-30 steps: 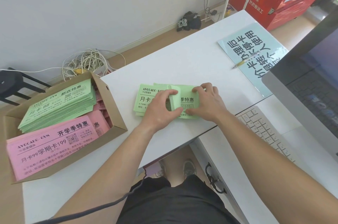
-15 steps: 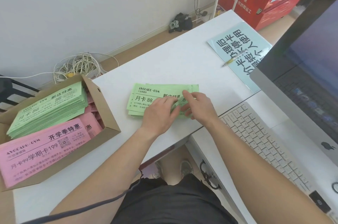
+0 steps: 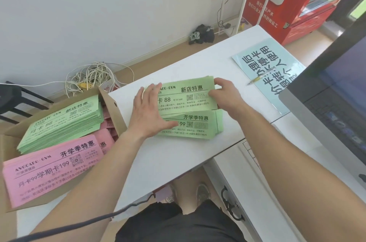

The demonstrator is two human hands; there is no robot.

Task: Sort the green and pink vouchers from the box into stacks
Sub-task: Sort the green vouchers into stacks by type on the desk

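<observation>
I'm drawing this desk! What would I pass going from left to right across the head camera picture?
cardboard box → left hand → green vouchers → right hand → blue sign → monitor

- Bare counter lies open in front of the green vouchers and behind them toward the far edge
- The box wall stands just left of them
- The monitor blocks the right
</observation>
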